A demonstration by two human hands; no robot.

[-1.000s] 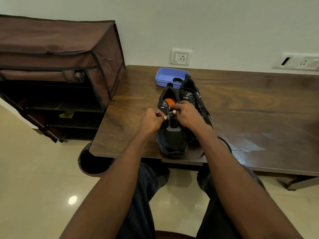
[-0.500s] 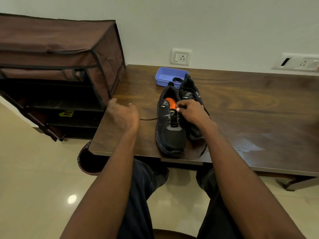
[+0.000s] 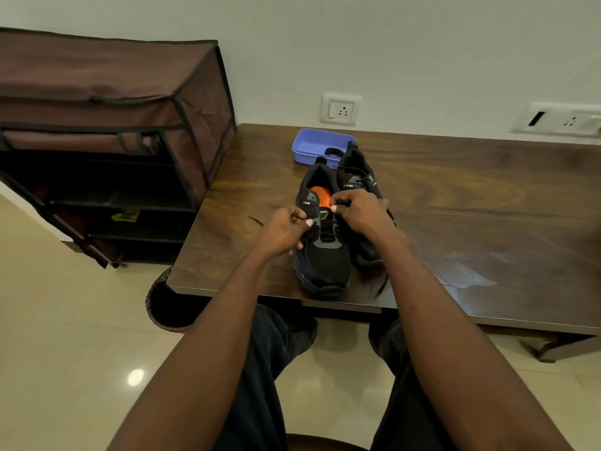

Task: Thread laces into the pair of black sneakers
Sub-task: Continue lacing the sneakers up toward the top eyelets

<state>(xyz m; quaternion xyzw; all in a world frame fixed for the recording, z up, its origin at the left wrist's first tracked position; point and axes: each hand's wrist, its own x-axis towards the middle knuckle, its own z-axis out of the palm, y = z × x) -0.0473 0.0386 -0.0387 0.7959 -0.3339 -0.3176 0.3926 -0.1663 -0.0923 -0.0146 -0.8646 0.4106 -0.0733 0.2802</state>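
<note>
Both my hands, left point(image 3: 286, 231) and right point(image 3: 361, 213), pinch one black lace point(image 3: 327, 234) over two sneakers point(image 3: 325, 255) near the bench's point(image 3: 471, 206) front edge; one blue tray point(image 3: 312, 146) sits behind.

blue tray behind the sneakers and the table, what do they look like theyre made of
The shallow blue rectangular tray looks like moulded plastic: uniform colour, rounded corners, soft sheen. The dark brown table shows swirling wood grain under a semi-gloss finish with glare; whether solid wood or a wood-print laminate cannot be told.
</note>
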